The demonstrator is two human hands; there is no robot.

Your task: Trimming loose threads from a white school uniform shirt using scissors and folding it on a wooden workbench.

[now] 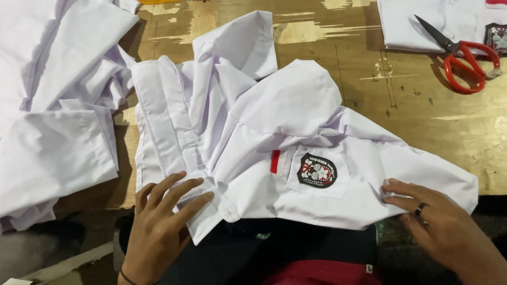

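Your worn plywood table (412, 121) bears red scissors (465, 60). Both your left hand (158, 227) and right hand (438, 221) press spread fingers flat on the white shirt (274, 132).

Two bare hands reach up from the bottom of the view, palms down. The left hand (158, 221) sits low on the left, fingers (182, 192) spread and stretched flat, angled up and to the right, with a thin dark band round the wrist. The right hand (438, 221) comes in from the lower right corner, fingers (404, 192) held loosely together and pointing left, a dark ring on one finger. Neither hand is closed in a grasp; both lie flat and well apart.
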